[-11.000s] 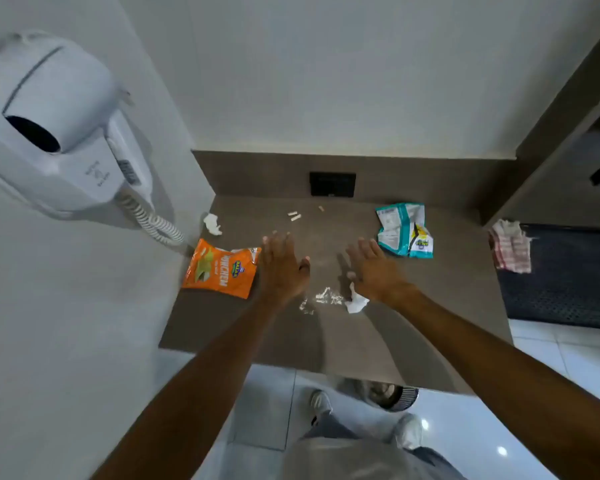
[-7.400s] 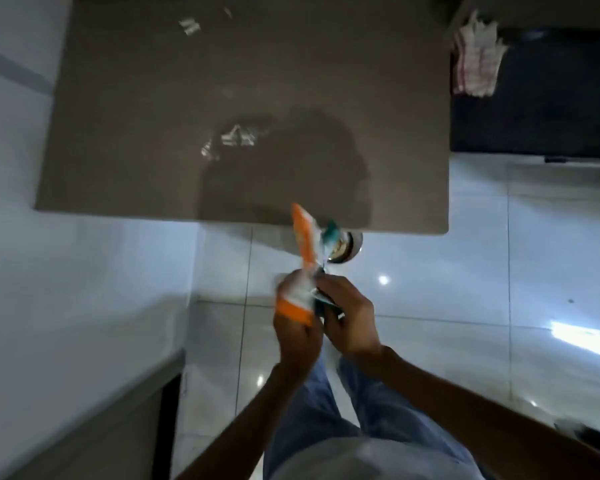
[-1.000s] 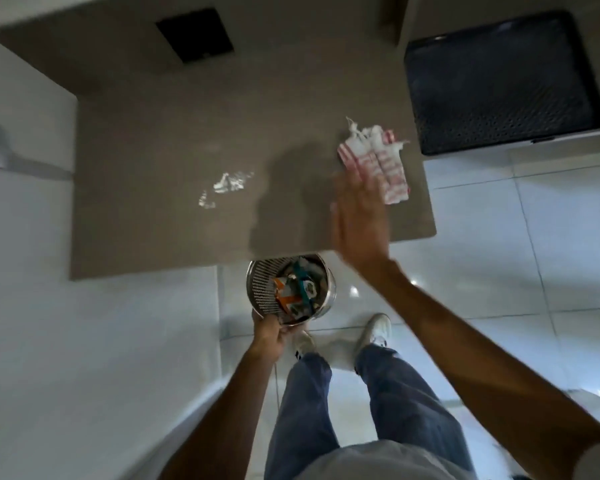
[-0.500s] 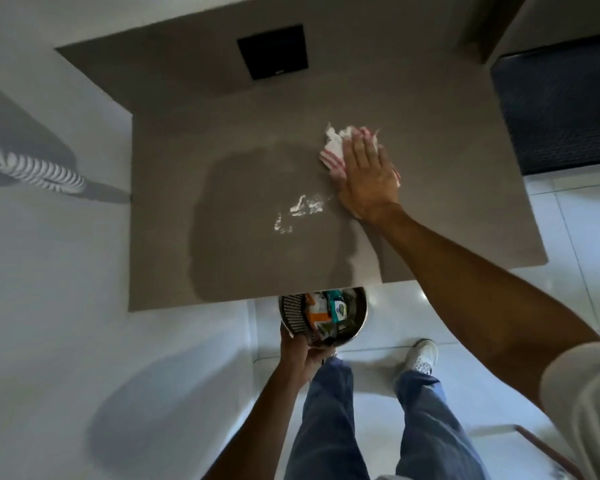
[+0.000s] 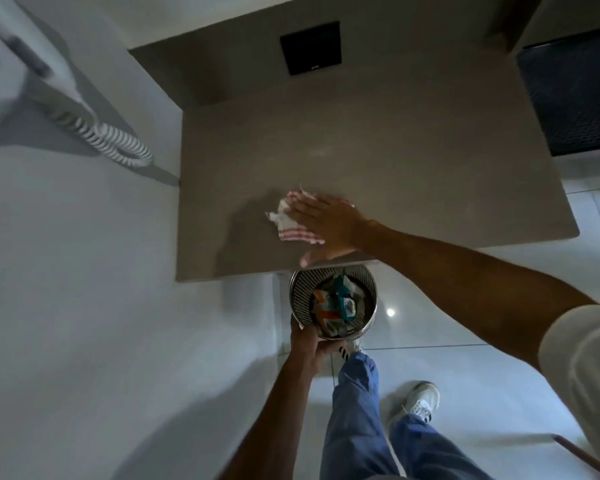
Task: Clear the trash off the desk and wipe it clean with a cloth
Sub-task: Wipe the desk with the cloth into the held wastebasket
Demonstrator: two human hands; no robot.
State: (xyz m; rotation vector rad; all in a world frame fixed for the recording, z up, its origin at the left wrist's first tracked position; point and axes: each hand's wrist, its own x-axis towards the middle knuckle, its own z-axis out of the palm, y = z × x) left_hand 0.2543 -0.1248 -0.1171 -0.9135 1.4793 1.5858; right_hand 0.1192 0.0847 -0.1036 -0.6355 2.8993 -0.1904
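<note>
My right hand (image 5: 329,223) lies flat on a red-and-white striped cloth (image 5: 290,226), pressing it onto the brown desk (image 5: 413,161) near the front edge. My left hand (image 5: 307,341) grips the rim of a round metal mesh bin (image 5: 333,303), held just below the desk's front edge. Orange and teal snack wrappers (image 5: 336,308) and crumpled paper lie inside the bin. No white crumbs show on the desk surface; the spot under the cloth is hidden.
A white wall-mounted hair dryer with a coiled cord (image 5: 111,140) hangs on the left wall. A black socket plate (image 5: 310,46) sits in the desk's back panel. A dark mat (image 5: 575,98) lies to the right. My legs and shoes (image 5: 416,407) stand on glossy floor tiles.
My right hand has swept the cloth from the desk's middle toward the front edge, over the white crumbs, which no longer show. The bin stays under the edge in my left hand.
</note>
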